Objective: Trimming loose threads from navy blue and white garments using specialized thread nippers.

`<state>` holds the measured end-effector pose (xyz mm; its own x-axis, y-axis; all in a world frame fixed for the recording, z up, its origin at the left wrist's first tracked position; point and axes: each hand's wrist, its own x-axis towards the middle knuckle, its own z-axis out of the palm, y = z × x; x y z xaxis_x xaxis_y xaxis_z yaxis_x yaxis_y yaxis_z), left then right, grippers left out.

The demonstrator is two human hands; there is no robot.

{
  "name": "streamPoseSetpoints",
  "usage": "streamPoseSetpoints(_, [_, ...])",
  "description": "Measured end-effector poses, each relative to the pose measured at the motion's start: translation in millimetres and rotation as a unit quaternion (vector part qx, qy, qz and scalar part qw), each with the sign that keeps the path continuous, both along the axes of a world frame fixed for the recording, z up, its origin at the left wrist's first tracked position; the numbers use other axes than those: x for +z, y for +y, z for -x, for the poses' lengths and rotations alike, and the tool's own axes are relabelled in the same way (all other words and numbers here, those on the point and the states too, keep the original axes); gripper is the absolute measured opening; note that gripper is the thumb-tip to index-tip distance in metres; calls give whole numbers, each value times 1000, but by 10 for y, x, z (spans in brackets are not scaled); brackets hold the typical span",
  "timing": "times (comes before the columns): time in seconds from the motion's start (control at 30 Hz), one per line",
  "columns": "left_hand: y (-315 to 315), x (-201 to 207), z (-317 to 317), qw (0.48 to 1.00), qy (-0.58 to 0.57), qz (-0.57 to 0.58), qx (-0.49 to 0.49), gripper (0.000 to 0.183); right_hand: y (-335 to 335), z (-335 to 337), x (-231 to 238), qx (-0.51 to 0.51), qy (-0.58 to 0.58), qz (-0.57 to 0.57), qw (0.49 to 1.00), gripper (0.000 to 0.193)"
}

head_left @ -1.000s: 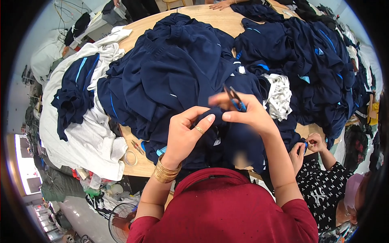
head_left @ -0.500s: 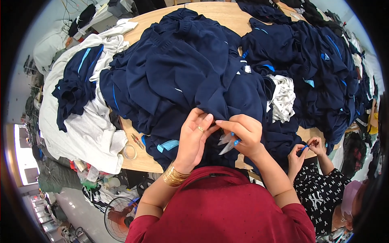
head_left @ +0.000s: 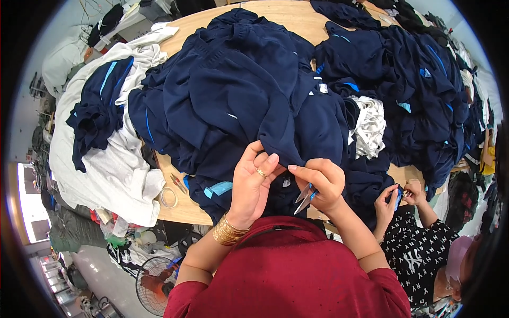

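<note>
A large navy garment (head_left: 228, 95) with an elastic-gathered part lies heaped on the table in front of me. My left hand (head_left: 252, 185), with gold bangles and a ring, pinches its near edge between thumb and fingers. Just to the right, my right hand (head_left: 324, 183) brings thumb and forefinger together at the same edge. Blue-handled thread snips (head_left: 304, 199) are tucked in that right hand, their blades pointing down and left. Whatever small bit sits between my right fingertips is too small to make out.
White cloth (head_left: 106, 180) covers the table's left side under a folded navy piece (head_left: 101, 116). A tape roll (head_left: 169, 197) lies near the front edge. White strips (head_left: 369, 127) and more navy garments (head_left: 419, 90) stand right. A co-worker's hands (head_left: 395, 200) work at lower right.
My right hand has shifted slightly down and right, and the snips have turned in it. The garment's edge now stretches further toward it. My left hand stays nearly in place.
</note>
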<state>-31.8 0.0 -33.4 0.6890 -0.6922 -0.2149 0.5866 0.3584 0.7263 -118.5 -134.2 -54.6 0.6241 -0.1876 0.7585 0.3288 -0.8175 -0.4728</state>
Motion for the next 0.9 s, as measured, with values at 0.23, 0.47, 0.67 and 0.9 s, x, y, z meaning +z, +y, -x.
streamPoseSetpoints(0.23, [-7, 17, 1, 1000, 3, -2, 2, 39, 6, 3, -2, 14, -2, -6, 1000, 30])
streamPoseSetpoints(0.47, [-14, 47, 9, 1000, -16, -2, 14, 48, 14, 3, -4, 22, -8, -5, 1000, 29])
streamPoseSetpoints(0.67, [-10, 105, 0, 1000, -1, 7, 29, 46, 17, -1, -11, 22, -20, -4, 1000, 29])
streamPoseSetpoints(0.9, [6, 85, -6, 999, -3, 17, 27, 45, 26, -9, 13, 34, -29, -6, 999, 29])
